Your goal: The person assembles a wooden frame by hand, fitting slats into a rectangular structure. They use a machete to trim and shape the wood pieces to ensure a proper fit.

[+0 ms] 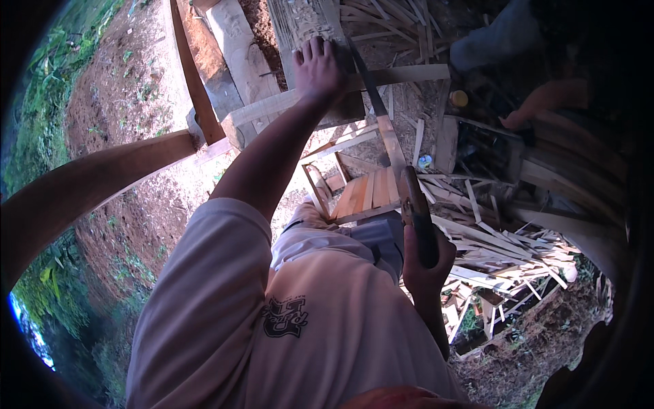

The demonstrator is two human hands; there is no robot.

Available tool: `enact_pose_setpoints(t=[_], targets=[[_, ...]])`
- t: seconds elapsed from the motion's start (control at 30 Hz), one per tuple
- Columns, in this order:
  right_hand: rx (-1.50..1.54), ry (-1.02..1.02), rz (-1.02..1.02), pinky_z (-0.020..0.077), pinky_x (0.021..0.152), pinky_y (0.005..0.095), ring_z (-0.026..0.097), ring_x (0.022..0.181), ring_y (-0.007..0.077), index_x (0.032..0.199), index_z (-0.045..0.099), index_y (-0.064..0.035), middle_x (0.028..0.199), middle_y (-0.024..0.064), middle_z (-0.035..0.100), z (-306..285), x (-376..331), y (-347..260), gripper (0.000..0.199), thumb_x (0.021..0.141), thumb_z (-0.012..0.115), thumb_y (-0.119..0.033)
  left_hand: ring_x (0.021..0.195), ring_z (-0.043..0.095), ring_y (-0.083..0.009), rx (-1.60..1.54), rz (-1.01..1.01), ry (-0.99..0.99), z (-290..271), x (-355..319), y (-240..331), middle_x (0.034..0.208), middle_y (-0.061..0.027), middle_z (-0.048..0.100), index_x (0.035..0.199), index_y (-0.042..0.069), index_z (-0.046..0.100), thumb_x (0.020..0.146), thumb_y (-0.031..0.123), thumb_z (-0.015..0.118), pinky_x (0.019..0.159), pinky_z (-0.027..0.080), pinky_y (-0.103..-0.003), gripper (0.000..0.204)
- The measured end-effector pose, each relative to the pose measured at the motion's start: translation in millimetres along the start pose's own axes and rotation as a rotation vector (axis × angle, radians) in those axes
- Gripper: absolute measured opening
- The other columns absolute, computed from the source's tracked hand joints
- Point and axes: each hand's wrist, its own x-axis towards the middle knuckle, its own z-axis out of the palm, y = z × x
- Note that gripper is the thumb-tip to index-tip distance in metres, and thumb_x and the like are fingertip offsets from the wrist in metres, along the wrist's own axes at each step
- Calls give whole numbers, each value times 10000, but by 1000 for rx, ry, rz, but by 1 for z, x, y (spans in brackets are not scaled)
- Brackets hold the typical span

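Observation:
My left hand (319, 71) lies with its fingers stretched out and slightly spread on a thick wooden plank (303, 19). Its palm and wrist bear down across a long wooden batten (269, 106), which lies crosswise over the plank. In my closed right hand (428, 262) is the dark handle of a handsaw (390, 142). The saw's long blade points away from me and crosses the batten just right of the plank. Where the teeth meet the wood is too small to make out.
Below the batten stands a small slatted wooden frame (368, 191). Offcuts (504, 252) lie heaped at the right, more strips at the far side. A curved timber (102, 167) reaches in from the left. Another person's hand (545, 99) shows in shadow at the right.

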Motion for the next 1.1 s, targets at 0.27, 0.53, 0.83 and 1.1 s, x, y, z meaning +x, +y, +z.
enact_pose_setpoints(t=[0.27,0.53,0.83,1.1], targets=[[133,-22,-74,392,523,304,487,524,81,855,688,-30,589,8,552,63,84,20,260,976,760,-248,1392,482,-321,22,3,18,-4,-1,1,1386,-150,545,1308,88,574,990,424,572,1157,330,-530,463],[124,-38,-145,440,546,320,571,527,130,873,717,-33,619,36,611,113,137,13,280,971,772,-289,1437,447,-334,-49,-30,-49,-11,0,1,1447,-170,535,1378,75,551,1029,394,525,1176,318,-532,474],[76,52,-171,439,549,311,576,530,130,898,732,-52,628,29,621,117,104,75,270,948,801,-308,1542,290,-423,-53,-178,79,9,2,2,1636,-266,344,1656,37,240,1032,487,488,1275,174,-523,809],[82,-27,52,487,636,327,618,642,155,965,728,-27,732,35,673,43,-14,82,216,948,798,-231,1553,273,-416,-74,-172,57,10,6,0,1646,-262,331,1660,36,228,1030,489,477,1279,172,-515,814]])
